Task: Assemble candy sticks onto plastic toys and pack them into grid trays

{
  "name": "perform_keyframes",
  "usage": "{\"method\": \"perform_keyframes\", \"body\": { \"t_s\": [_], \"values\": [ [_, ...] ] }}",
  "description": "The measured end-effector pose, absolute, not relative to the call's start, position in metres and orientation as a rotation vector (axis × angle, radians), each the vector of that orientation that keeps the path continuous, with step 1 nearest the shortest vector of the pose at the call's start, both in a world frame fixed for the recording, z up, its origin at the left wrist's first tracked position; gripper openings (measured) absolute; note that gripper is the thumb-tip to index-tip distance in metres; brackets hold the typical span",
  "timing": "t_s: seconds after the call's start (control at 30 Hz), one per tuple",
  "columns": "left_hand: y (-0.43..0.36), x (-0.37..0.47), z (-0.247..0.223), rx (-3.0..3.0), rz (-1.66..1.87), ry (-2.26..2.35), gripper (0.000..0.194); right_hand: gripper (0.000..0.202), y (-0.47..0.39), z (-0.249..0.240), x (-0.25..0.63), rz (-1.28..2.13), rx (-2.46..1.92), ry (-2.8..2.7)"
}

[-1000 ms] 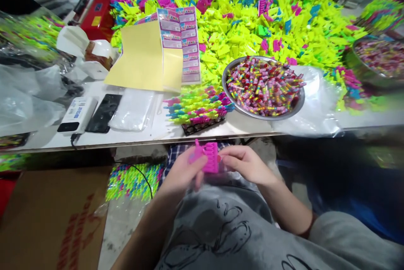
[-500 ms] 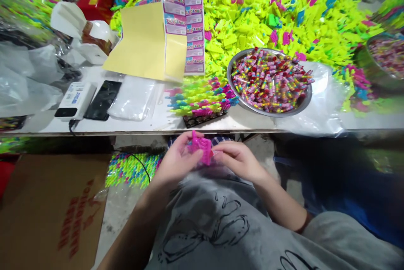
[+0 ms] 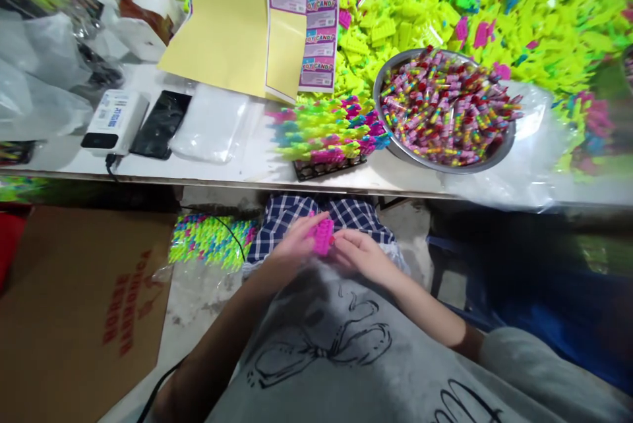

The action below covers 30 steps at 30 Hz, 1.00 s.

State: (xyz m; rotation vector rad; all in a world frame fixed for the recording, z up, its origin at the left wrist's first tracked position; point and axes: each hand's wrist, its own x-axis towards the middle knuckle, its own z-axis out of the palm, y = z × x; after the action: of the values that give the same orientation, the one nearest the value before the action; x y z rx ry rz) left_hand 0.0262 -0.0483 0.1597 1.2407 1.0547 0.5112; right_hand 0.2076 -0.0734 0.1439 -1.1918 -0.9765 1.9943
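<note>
Over my lap, my left hand (image 3: 299,238) holds a pink plastic piece (image 3: 323,236), its fingers laid along the top and side. My right hand (image 3: 355,248) is pinched at the right side of that piece, on a small red thing (image 3: 332,239) that is mostly hidden by the fingertips. Beyond my hands, a cluster of yellow, pink and blue plastic pieces (image 3: 329,130) stands on a black openwork tray (image 3: 330,168) near the table edge. Right of it is a metal bowl (image 3: 420,161) full of small wrapped candies (image 3: 448,110).
On the white table (image 3: 237,172) are a power bank (image 3: 116,121), a black phone (image 3: 161,124), clear bags (image 3: 210,123) and label sheets (image 3: 320,34). Yellow plastic pieces (image 3: 395,8) are heaped behind. A cardboard box (image 3: 74,291) and a bagged bundle (image 3: 212,238) lie below left.
The view has tilted down, showing more of my lap. My left fingers have stretched over the top of the pink piece. My right hand stays at its right side.
</note>
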Motion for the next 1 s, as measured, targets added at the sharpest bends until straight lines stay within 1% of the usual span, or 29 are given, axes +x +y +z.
{"method": "perform_keyframes", "body": {
  "t_s": [0.1, 0.2, 0.23, 0.47, 0.7, 0.8, 0.93, 1.0],
  "values": [
    [-0.051, 0.03, 0.148, 0.892, 0.65, 0.959, 0.043, 0.032, -0.073, 0.146, 0.206, 2.002, -1.197, -0.96],
    [-0.053, 0.034, 0.147, 0.712, 0.801, 0.859, 0.018, 0.032, -0.072, 0.149, 0.205, 1.981, -1.2, -0.965],
    [-0.053, 0.034, 0.147, 0.701, 0.829, 0.838, 0.016, 0.032, -0.072, 0.15, 0.205, 1.979, -1.206, -0.964],
    [-0.052, 0.029, 0.151, 0.808, 0.813, 0.864, 0.028, 0.032, -0.072, 0.157, 0.203, 1.999, -1.256, -0.927],
    [-0.052, 0.033, 0.148, 0.792, 0.819, 0.881, 0.03, 0.026, -0.072, 0.157, 0.203, 1.941, -1.267, -1.015],
    [-0.053, 0.034, 0.151, 0.905, 0.812, 0.926, 0.026, 0.023, -0.071, 0.157, 0.203, 1.867, -1.291, -1.115],
    [-0.054, 0.034, 0.16, 1.281, 0.761, 0.989, 0.011, 0.022, -0.072, 0.155, 0.205, 1.846, -1.291, -1.121],
    [-0.054, 0.035, 0.163, 1.43, 0.784, 0.999, 0.015, 0.021, -0.072, 0.153, 0.206, 1.841, -1.282, -1.111]
  ]
}}
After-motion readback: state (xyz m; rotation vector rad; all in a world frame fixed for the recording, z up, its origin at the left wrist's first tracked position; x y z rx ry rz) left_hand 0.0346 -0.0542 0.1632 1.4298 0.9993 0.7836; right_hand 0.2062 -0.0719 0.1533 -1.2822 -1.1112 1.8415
